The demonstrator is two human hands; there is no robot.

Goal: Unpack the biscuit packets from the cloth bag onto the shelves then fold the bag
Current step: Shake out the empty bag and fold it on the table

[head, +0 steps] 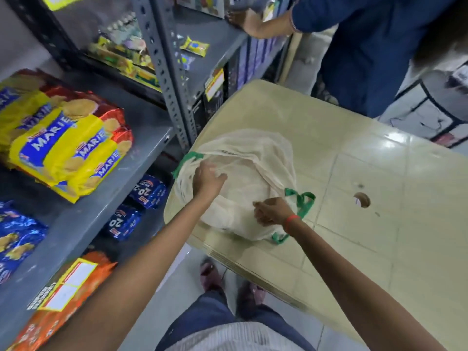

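Note:
The cream cloth bag (255,168) with green handles lies crumpled on the near left corner of a beige plastic table (354,153). My left hand (206,179) rests over the bag's left rim with its fingers spread. My right hand (272,211) pinches the fabric at the bag's near edge, beside a green handle (302,202). What the bag holds is hidden. Yellow Marie biscuit packets (68,145) are stacked on the grey shelf (106,198) to my left.
Blue packets (15,239) lie on the same shelf, and more blue packets (149,191) on the shelf below. An orange packet (63,295) sits at the lower left. Another person in blue (367,46) stands behind the table, a hand on the far shelf. The table has a round hole (362,199).

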